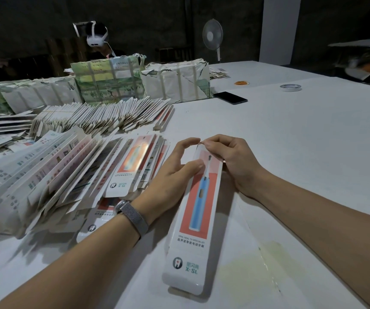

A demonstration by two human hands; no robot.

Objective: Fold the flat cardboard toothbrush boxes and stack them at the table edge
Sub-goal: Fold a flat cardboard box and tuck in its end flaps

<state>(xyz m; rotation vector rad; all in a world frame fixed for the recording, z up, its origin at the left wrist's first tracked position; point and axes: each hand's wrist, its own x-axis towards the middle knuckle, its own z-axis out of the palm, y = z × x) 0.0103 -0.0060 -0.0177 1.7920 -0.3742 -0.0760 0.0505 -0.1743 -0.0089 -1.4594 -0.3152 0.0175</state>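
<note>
**Box runs lengthwise away, both hands at its far end**

The box [198, 210] lies on the surface [302, 141], long axis pointing away from the person. The left hand [175, 172] presses its upper face with its thumb; the right hand [230, 159] pinches the far-end flap. Neither is nearer.

The white surface [291, 134] is lit from above; the background is left dark, and edges are bent by wide-angle distortion.

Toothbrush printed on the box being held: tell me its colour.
Light blue handle with a white neck, on a coral-red panel of the box; clearest in the head view.
</note>
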